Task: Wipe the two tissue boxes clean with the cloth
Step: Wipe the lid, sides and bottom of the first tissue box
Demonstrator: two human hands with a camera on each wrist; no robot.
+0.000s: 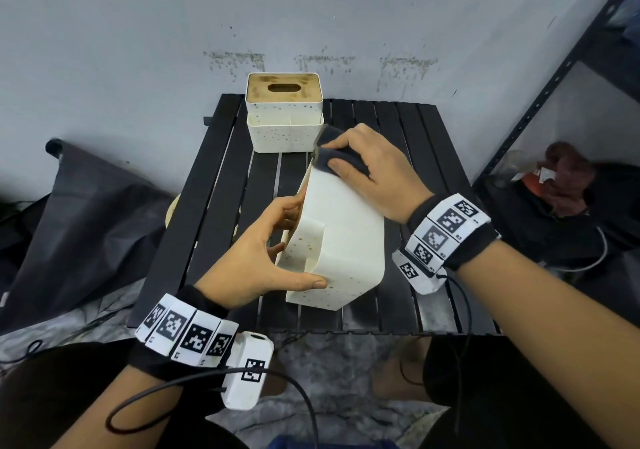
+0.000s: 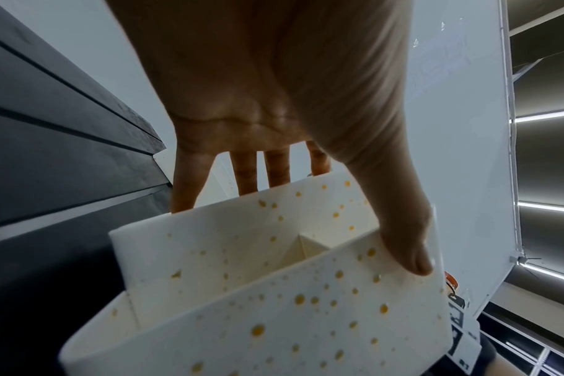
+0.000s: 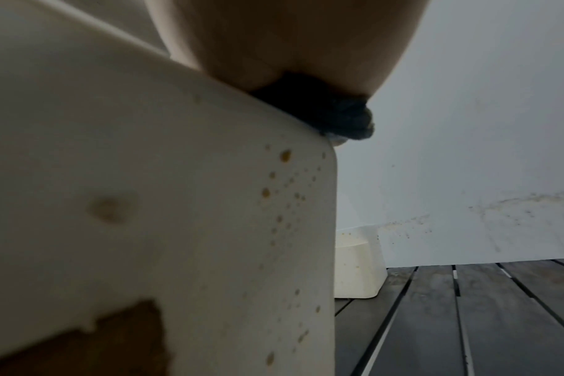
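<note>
A white tissue box (image 1: 343, 241) speckled with yellow spots stands tipped on the black slatted table (image 1: 214, 206). My left hand (image 1: 263, 258) grips its near end, thumb on the outer wall (image 2: 406, 254) and fingers behind the rim. My right hand (image 1: 367, 171) holds a dark cloth (image 1: 329, 152) pressed against the box's far top corner (image 3: 322, 142); the cloth (image 3: 338, 119) shows bunched under the palm. The second tissue box (image 1: 284, 116), with a wooden slotted lid, stands upright at the table's back edge (image 3: 358, 269).
A grey stained wall (image 1: 311, 33) rises just behind the table. A dark metal shelf (image 1: 561, 78) stands at the right with clutter at its foot. Black bags (image 1: 86, 213) lie on the left. Cables hang from both wrist cameras.
</note>
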